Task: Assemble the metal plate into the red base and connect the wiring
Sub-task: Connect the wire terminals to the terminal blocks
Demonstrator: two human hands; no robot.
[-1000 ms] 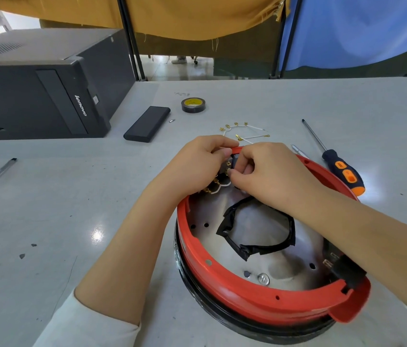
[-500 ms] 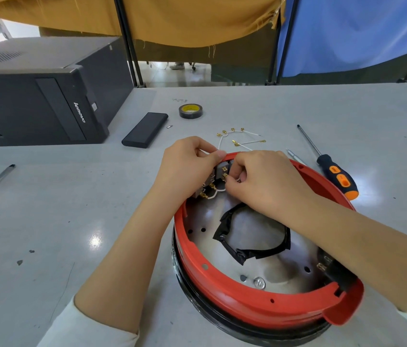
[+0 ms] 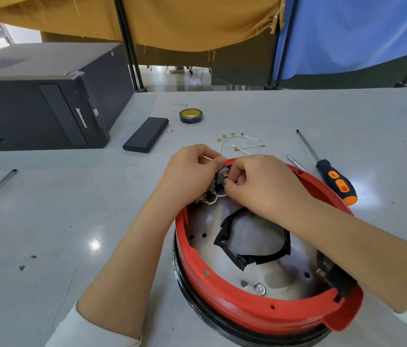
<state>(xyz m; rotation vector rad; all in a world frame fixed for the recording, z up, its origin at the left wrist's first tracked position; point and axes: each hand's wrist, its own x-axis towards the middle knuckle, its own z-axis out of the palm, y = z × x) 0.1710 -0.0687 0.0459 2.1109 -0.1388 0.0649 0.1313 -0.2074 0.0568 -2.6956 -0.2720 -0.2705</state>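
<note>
Left hand (image 3: 190, 169) now pinching white wire (image 3: 208, 159) at red base (image 3: 260, 314).

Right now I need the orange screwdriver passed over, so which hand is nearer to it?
Right. The right hand works at the red base's far rim, just left of the orange screwdriver; the left hand lies farther left.

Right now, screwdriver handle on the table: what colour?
Black with orange grips, seen in the head view: the screwdriver lies right of the red base.
</note>
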